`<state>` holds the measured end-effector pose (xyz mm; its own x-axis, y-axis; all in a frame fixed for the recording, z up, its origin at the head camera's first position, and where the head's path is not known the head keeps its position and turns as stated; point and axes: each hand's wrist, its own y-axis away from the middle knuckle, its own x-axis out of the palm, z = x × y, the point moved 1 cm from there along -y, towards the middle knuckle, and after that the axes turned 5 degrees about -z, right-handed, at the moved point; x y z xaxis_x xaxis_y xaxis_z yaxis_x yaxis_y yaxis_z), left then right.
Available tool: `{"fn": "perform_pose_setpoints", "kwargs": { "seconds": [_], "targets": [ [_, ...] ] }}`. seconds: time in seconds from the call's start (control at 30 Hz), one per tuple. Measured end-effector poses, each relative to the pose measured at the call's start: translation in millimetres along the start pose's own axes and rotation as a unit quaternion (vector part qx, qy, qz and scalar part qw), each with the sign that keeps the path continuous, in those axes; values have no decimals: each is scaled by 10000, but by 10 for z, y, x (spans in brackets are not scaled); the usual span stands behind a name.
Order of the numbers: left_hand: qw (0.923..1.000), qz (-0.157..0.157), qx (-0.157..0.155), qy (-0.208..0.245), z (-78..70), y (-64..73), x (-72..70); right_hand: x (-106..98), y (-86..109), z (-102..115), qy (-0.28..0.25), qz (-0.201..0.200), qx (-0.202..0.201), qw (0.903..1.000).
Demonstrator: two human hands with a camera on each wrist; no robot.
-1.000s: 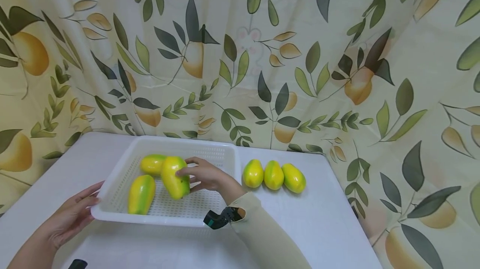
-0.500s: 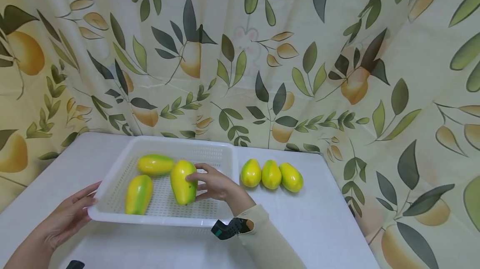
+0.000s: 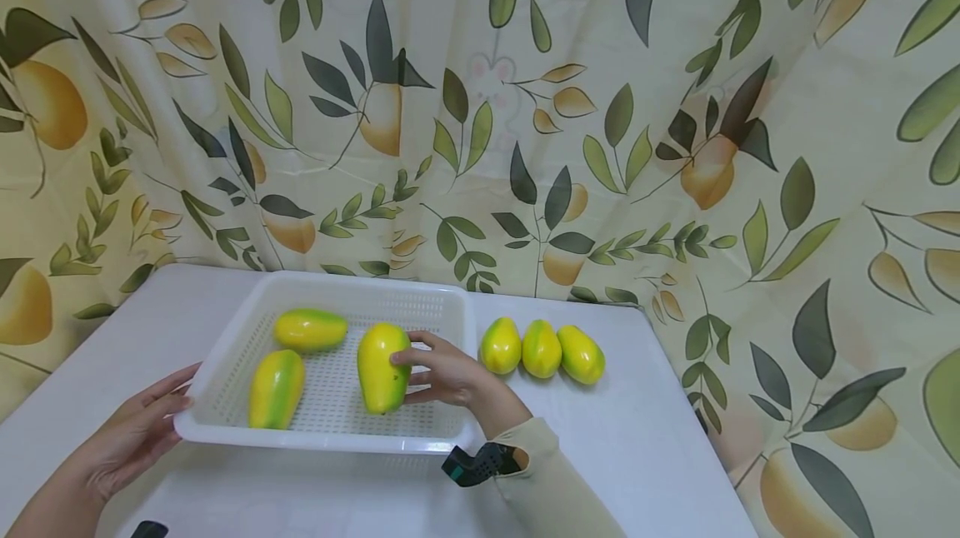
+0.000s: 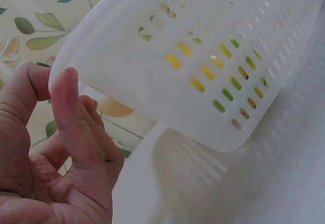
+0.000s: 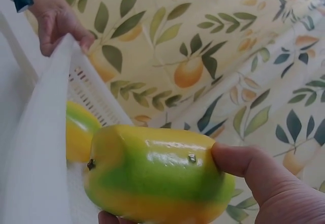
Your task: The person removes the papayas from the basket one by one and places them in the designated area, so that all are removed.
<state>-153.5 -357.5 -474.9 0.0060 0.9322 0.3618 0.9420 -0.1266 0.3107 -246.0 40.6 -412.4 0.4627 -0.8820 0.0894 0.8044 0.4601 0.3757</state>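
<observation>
Right grip holds one yellow-green fruit inside the right half of the basket, thumb on one side of it and fingers round the other. That hold probably suits a thick, glossy body, since pressure from opposite sides should stop it from slipping or turning. Whether the fruit rests on the basket floor or hangs just above it, I cannot tell.

Left grip pinches the rim at the basket's left end, with fingers on both sides of the edge in the left wrist view, most likely to steady the light-looking plastic while the other hand works within. Holding it from outside also leaves the inner space free of a second arm.

Two more fruits lie in the basket's left half: one fruit set crosswise towards its back wall, and one fruit set lengthwise at its front left, just beside the first. Lying on their sides, they should be less likely to tip, and the raised walls would catch any roll.

Right of the basket, a row of three fruits lies on the white table, close together, perhaps for easy reach by the right hand
</observation>
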Motion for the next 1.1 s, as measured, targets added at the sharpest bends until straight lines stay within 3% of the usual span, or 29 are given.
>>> {"fn": "perform_pose_setpoints", "kwargs": {
  "seconds": [0.67,1.1],
  "targets": [
    [9997,-195,-165,-52,-22,11,29,-114,230,38,-285,-183,-161,9993],
    [9994,-269,-209,-47,-43,13,39,-246,435,47,-441,-34,-401,9982]
  ]
}}
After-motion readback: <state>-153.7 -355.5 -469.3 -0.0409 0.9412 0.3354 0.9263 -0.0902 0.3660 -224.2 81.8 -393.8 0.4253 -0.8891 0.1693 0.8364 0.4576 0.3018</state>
